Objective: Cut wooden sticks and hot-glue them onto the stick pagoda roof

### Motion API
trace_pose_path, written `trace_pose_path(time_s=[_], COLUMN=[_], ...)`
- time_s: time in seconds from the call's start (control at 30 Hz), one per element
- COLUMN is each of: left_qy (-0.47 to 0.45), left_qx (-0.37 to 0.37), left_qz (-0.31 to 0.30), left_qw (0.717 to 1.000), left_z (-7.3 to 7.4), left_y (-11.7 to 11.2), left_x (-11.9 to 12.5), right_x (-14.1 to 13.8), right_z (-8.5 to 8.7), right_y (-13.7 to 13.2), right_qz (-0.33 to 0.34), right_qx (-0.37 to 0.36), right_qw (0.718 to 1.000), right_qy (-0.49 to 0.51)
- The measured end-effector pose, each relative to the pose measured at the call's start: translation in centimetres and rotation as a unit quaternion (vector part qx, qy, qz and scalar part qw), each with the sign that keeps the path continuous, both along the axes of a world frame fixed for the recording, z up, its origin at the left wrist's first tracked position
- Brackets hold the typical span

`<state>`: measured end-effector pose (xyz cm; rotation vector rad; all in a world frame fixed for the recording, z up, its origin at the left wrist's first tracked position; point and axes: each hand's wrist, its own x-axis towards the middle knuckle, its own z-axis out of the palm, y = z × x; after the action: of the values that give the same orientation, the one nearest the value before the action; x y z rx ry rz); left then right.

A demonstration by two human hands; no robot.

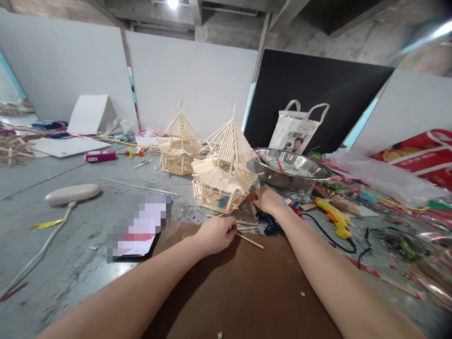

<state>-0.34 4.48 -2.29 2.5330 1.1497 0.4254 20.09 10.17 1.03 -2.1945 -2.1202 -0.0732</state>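
My left hand (218,233) rests near the front edge of a brown sheet (247,282), its fingers pinched together. Ends of thin wooden sticks (250,241) lie right at its fingertips; what is between them is hidden. My right hand (267,200) is curled closed beside the base of the nearer stick pavilion (229,176), and I cannot make out what its fingers hold. A red strip (253,203) lies by its fingertips. That pavilion has a pointed stick roof, with a gap in the roof's left side. Behind it stands a second stick pavilion (179,146).
A phone (141,230) lies left of the sheet, near a white corded device (73,194). On the right are a yellow glue gun (334,216) with a black cord, a metal basin (318,175) and a white bag (294,129). Scraps litter the grey floor (81,263).
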Motion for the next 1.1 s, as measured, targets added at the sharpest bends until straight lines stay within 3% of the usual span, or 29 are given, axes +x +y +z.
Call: trace_pose_path(time_s=[0.2, 0.27, 0.4, 0.5, 0.63, 0.77, 0.87, 0.97, 1.1], left_qy=[-0.061, -0.110, -0.229, -0.307, -0.358, -0.416, -0.477, -0.524, -0.560], left_qx=[-0.032, -0.045, -0.076, -0.129, -0.183, -0.156, -0.161, -0.192, -0.193], left_qz=[0.014, 0.018, 0.068, 0.091, 0.099, 0.119, 0.126, 0.100, 0.052], left_qw=[0.998, 0.993, 0.968, 0.939, 0.910, 0.888, 0.855, 0.824, 0.804], left_z=[0.7, 1.4, 3.7, 5.5, 7.0, 7.3, 7.7, 8.7, 9.5], left_y=[-0.3, -0.6, -0.9, -1.0, -1.1, -0.8, -0.4, 0.2, 1.2], left_x=[0.2, 0.5, 1.6, 2.4, 3.0, 2.9, 2.6, 2.4, 2.3], right_x=[0.7, 0.4, -1.3, -2.7, -3.8, -4.3, -4.9, -5.6, -6.4], right_z=[2.2, 3.2, 5.0, 6.1, 7.5, 8.4, 8.8, 9.1, 9.6], right_y=[-2.2, -3.6, -6.1, -6.8, -6.6, -6.0, -5.7, -5.2, -4.4], right_qz=[-0.019, -0.001, 0.063, 0.096, 0.128, 0.142, 0.157, 0.165, 0.162], right_qx=[0.077, 0.076, 0.051, 0.048, 0.053, 0.059, 0.052, 0.053, 0.069], right_qw=[0.986, 0.964, 0.830, 0.784, 0.774, 0.771, 0.764, 0.765, 0.761], right_qy=[0.145, 0.255, 0.551, 0.611, 0.618, 0.618, 0.623, 0.621, 0.624])
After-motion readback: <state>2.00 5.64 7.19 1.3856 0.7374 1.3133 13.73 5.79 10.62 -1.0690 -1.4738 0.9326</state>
